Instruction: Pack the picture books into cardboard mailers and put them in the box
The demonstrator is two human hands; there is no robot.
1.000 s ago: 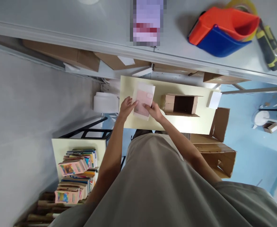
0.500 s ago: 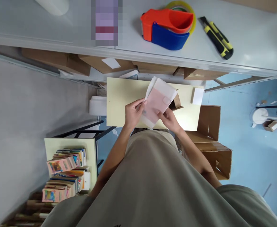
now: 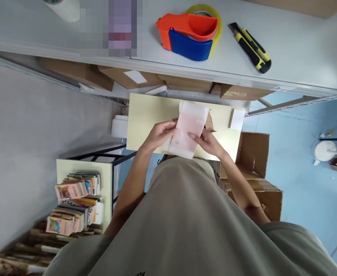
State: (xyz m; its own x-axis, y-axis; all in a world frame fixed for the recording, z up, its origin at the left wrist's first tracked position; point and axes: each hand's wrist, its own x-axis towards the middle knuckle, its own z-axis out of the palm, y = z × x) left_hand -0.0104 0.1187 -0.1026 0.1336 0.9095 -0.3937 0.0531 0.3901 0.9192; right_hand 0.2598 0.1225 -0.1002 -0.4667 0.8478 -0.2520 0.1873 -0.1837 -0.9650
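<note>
Both of my hands hold a translucent white bag (image 3: 187, 130) with a pink item inside, above a pale yellow table (image 3: 145, 115). My left hand (image 3: 159, 134) grips the bag's left edge. My right hand (image 3: 207, 141) grips its right edge with fingers across the front. A small brown cardboard box (image 3: 209, 122) on the table is mostly hidden behind the bag.
A grey shelf (image 3: 295, 42) carries an orange and blue tape dispenser (image 3: 189, 32) and a yellow and black utility knife (image 3: 250, 48). A white card (image 3: 237, 119) lies on the table's right end. Cardboard boxes (image 3: 254, 168) stand at the right, stacked books (image 3: 76, 203) at the lower left.
The bag was lifted off the table and tilted, then brought back closer to upright in front of the small box. The view shifted right along the shelf.
</note>
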